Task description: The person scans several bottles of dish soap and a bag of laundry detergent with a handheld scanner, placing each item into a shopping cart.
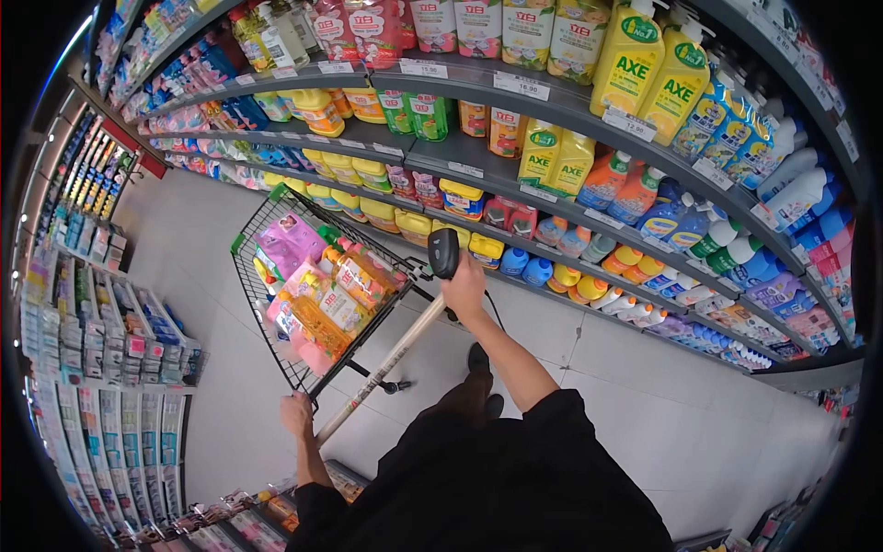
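A: Position of the cart (pixel 260 317)?
B: Ahead-left of the body; long axis points between ten and eleven o'clock. Bottles (pixel 317 324) inside: nine o'clock from the right hand (pixel 464 287), roughly twelve from the left hand (pixel 296 414).
A: Handle (pixel 386 368)?
B: Slants from half past seven to half past one, between the hands.
A: Grip?
B: Right closed at the upper end, by a black fitting (pixel 443 253); scanner or end cap, cannot tell. Left curled at the basket's near-left corner; exact hold unclear.
A: Nearer hand?
B: Left, right beside the basket. Shelves (pixel 441 164) at twelve from the right.
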The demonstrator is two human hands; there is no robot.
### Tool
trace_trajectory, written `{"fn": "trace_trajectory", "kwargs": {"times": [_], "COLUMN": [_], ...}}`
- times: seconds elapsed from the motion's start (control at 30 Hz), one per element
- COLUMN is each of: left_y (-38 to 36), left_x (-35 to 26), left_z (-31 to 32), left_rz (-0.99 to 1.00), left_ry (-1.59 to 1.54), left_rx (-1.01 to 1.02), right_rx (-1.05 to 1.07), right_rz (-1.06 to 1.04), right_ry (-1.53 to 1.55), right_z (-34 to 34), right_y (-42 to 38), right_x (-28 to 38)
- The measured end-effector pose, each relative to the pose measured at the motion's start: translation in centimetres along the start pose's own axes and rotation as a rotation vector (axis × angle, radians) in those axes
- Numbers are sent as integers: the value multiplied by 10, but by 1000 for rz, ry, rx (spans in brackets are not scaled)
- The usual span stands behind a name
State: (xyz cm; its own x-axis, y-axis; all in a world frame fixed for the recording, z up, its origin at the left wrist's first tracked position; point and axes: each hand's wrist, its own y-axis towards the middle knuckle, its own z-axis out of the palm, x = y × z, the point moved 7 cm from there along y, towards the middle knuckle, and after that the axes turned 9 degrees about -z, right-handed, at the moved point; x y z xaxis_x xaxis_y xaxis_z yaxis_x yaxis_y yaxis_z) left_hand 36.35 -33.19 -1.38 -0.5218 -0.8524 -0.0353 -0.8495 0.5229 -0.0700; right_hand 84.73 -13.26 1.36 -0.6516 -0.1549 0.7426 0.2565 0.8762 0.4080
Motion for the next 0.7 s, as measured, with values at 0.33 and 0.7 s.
{"fn": "trace_trajectory", "kwargs": {"times": [0.33, 0.7], "left_y": [34, 94], "left_x": [-12, -14], "left_z": [-10, -13], "left_rz": [-51, -90], "left_ry": [-20, -39], "left_rx": [12, -20], "right_rx": [55, 48], "right_rz": [-17, -99], "right_ry": [-141, -136], "right_z": [39, 95], "right_y": [34, 55], "right_x": [25, 54]}}
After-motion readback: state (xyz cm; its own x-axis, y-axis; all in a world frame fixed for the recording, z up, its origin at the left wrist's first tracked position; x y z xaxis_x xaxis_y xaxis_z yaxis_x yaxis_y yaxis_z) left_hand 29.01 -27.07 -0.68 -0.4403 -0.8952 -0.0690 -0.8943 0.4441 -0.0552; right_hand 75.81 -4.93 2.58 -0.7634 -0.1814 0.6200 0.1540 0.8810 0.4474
